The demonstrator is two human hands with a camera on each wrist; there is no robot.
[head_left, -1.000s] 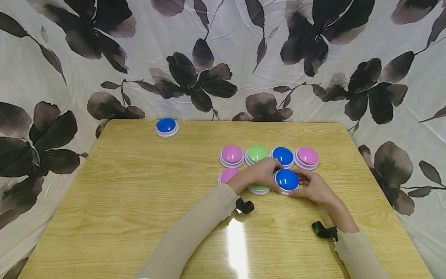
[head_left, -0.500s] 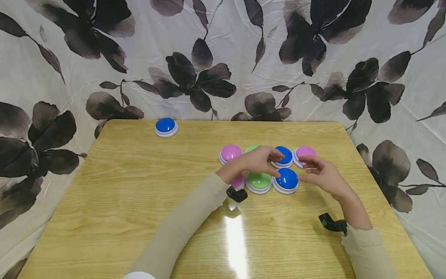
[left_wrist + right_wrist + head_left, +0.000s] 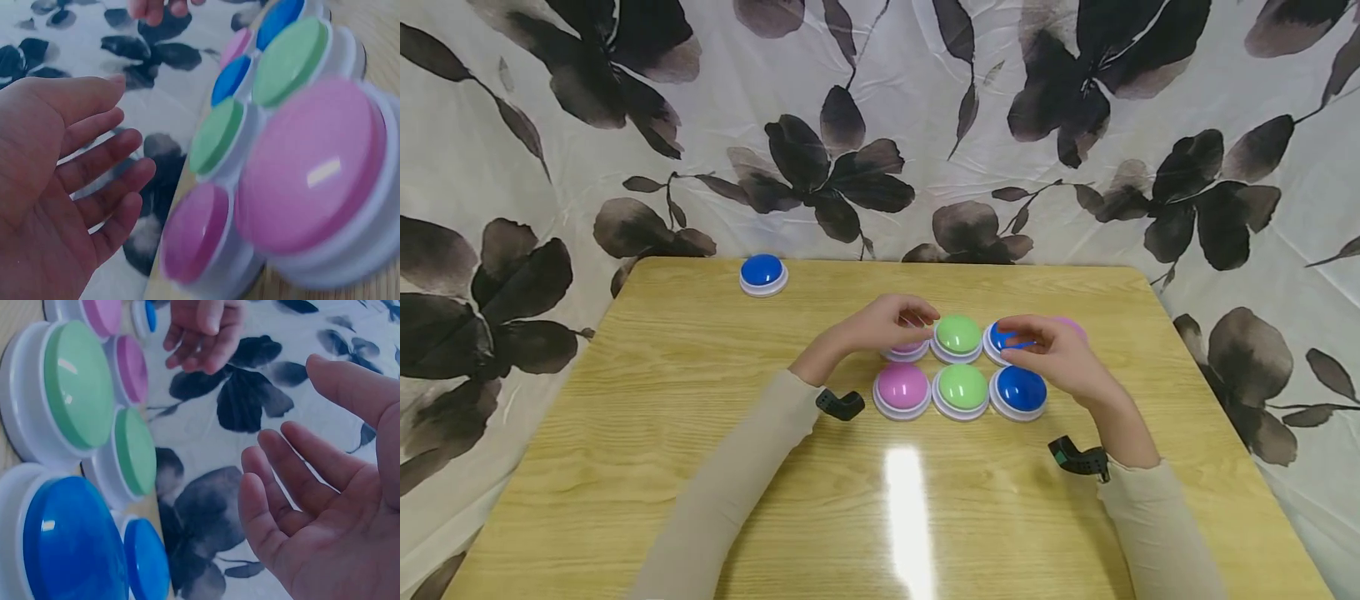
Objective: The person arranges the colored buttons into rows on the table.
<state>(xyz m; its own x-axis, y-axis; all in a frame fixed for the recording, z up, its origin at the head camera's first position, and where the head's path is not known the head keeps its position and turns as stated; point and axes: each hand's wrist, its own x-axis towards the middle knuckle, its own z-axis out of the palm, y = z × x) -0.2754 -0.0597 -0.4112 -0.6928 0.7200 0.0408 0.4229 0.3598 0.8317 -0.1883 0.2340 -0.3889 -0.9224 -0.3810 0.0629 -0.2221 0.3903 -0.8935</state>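
My left hand (image 3: 883, 323) hovers over the pink push button (image 3: 904, 353) at the back left of a group and hides part of it. Its fingers are loosely bent with nothing in them. My right hand (image 3: 1060, 354), also holding nothing, is above the back blue button (image 3: 1000, 340) and overlaps the back-right pink button (image 3: 1074, 326). Between the hands sits a back green button (image 3: 958, 334). The front row has a pink button (image 3: 903, 386), a green button (image 3: 962, 386) and a blue button (image 3: 1022, 388), side by side. Both wrist views show relaxed fingers apart from the domes.
A lone blue button (image 3: 762, 269) stands at the table's far edge, left of the group. The wooden table (image 3: 700, 358) ends against a floral cloth (image 3: 820, 67) behind. Each wrist wears a small black device, such as the left wrist's camera (image 3: 841, 405).
Both hands let go of the front blue button, which now stands in the front row. The left hand moved left to the back pink button; the right hand rose, then shifted left.
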